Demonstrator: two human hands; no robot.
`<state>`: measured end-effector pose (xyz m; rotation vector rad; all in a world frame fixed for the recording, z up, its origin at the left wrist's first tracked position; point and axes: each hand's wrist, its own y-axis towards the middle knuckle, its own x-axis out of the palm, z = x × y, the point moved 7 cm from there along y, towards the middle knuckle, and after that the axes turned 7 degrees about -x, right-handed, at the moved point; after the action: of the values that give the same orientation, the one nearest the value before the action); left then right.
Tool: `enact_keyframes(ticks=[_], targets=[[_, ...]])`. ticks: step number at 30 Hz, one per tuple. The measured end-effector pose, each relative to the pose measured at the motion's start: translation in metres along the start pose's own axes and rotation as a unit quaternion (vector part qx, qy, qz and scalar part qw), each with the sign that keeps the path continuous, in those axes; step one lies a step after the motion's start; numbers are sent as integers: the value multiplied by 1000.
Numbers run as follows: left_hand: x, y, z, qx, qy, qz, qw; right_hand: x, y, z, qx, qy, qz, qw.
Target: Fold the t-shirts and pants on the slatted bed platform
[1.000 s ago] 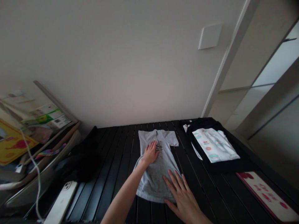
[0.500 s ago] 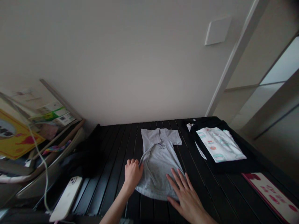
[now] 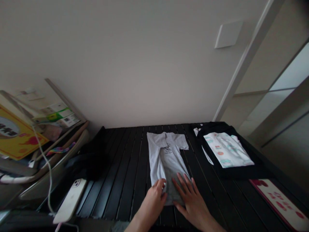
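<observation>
Two bare hands — left hand (image 3: 155,200) narrow, curled onto the hem of a light grey T-shirt (image 3: 166,158); right hand (image 3: 191,201) wide, spread flat on it | shirt lengthwise, one side folded in, on a black slatted table (image 3: 125,180) | white smartphone (image 3: 70,201) left — folded white printed garment (image 3: 227,149) on black cloth (image 3: 241,172) right

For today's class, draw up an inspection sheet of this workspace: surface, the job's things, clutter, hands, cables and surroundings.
Surface: black slatted table.
Job's things: grey T-shirt, lying flat, one side folded inward lengthwise.
Clutter: white smartphone left of the shirt; white printed garment on black cloth; red-printed white card.
Hands: left hand curled at the shirt's lower part; right hand spread flat on it.
Cables: white cable running down toward the smartphone.
Surroundings: white wall with a wall panel; yellow poster at left.
</observation>
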<state>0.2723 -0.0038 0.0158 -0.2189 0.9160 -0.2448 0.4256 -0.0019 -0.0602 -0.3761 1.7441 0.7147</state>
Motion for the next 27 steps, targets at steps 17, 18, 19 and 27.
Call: enact_keyframes(ticks=[17, 18, 19, 27], targets=[[16, -19, -22, 12, 207, 51, 977, 2, 1, -1, 7, -13, -16, 1000], [16, -21, -18, 39, 197, 52, 978, 3, 1, 0, 7, -13, -17, 1000], [17, -23, -14, 62, 191, 50, 978, 4, 1, 0, 6, -12, -18, 1000], [18, -21, -6, 26, 220, -30, 975, 4, -4, -2, 5, 1, -30, 1000]])
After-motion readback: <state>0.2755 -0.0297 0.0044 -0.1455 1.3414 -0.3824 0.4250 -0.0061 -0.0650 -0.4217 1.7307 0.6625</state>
